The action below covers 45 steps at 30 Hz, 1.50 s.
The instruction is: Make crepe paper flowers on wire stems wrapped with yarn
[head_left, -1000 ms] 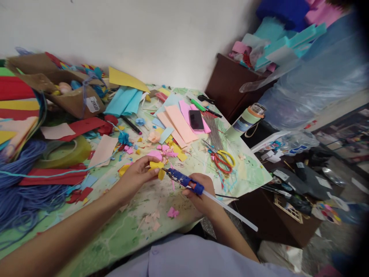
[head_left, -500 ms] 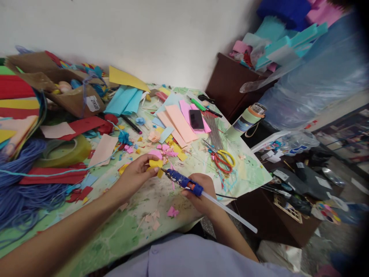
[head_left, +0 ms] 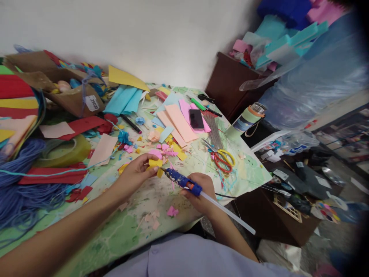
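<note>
My left hand point(head_left: 137, 169) pinches a small yellow paper piece point(head_left: 155, 163) between thumb and fingers above the table. Wrapped around a blue glue gun point(head_left: 181, 181) is my right hand point(head_left: 203, 192). A long whitish glue stick point(head_left: 227, 213) juts out of the gun's back end, pointing down to the right. The dark nozzle meets or nearly meets the yellow paper; whether glue is coming out cannot be made out. Pink paper scraps point(head_left: 167, 150) and a peach paper flower point(head_left: 153, 135) lie just beyond the left hand.
Scissors with red and yellow handles point(head_left: 223, 161) lie right of the gun, near thin wires point(head_left: 212, 129). A phone point(head_left: 196, 119) rests on paper strips. A bottle point(head_left: 249, 117) stands at the table's right edge. Tape point(head_left: 65, 154), blue yarn point(head_left: 25, 188) and a cardboard box point(head_left: 66, 92) crowd the left.
The glue stick's rear end has shifted slightly left and down. Both hands keep nearly the same place and the same holds.
</note>
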{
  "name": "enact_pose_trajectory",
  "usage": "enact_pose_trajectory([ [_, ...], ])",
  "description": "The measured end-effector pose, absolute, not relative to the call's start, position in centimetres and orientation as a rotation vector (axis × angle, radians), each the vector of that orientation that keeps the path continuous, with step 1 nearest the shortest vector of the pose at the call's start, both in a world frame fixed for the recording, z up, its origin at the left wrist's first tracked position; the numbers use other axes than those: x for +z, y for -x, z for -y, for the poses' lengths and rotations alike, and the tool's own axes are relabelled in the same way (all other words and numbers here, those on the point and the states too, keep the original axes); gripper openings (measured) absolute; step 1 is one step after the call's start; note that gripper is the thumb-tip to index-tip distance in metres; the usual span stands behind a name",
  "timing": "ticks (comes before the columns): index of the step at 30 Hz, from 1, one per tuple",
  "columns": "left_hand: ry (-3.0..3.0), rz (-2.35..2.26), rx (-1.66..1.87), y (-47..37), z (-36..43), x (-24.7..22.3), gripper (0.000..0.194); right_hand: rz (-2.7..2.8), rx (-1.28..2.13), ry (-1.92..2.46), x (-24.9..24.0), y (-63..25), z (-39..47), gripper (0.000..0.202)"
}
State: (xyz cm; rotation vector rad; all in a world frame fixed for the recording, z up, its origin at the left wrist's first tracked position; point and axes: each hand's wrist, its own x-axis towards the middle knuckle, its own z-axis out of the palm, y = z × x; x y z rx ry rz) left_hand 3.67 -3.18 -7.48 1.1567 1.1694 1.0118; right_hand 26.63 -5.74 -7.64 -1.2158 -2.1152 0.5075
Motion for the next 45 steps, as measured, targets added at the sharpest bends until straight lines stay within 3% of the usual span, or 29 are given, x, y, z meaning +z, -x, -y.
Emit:
enact_pose_trajectory([
  [12, -0.63, -0.979, 0.975, -3.8, 3.3, -5.8, 0.034, 2.217, -0.029, 1.491, -9.0, -31.1, 3.7, 0.02],
  [17, -0.551, -0.883, 0.916, -3.8, 3.6, -5.5, 0.031, 2.275, -0.024, 1.698, -10.5, -33.3, 2.5, 0.003],
  [19, -0.538, -0.861, 0.904, -3.8, 3.7, -5.5, 0.03, 2.275, 0.021, 1.711, -10.7, -34.0, 2.2, 0.008],
  [23, -0.533, -0.822, 0.919, -3.7, 3.6, -5.4, 0.036, 2.34, 0.096, 1.644, -9.1, -34.7, 2.2, 0.035],
  [26, -0.532, -0.806, 0.931, -3.7, 3.7, -5.3, 0.039, 2.302, 0.155, 1.548, -6.7, -33.6, 2.5, 0.031],
  [29, -0.519, -0.778, 0.923, -3.9, 3.9, -5.0, 0.04, 2.121, 0.302, 1.356, -4.7, -30.3, 2.8, 0.007],
  [39, -0.743, -0.764, 0.93, -3.9, 4.3, -5.1, 0.037, 1.588, 1.334, 0.936, -5.7, -22.0, 2.6, 0.03],
  [45, -0.833, -0.841, 0.941, -4.3, 4.6, -5.2, 0.039, 1.085, 1.727, 0.876, -6.1, -21.3, 2.4, 0.032],
])
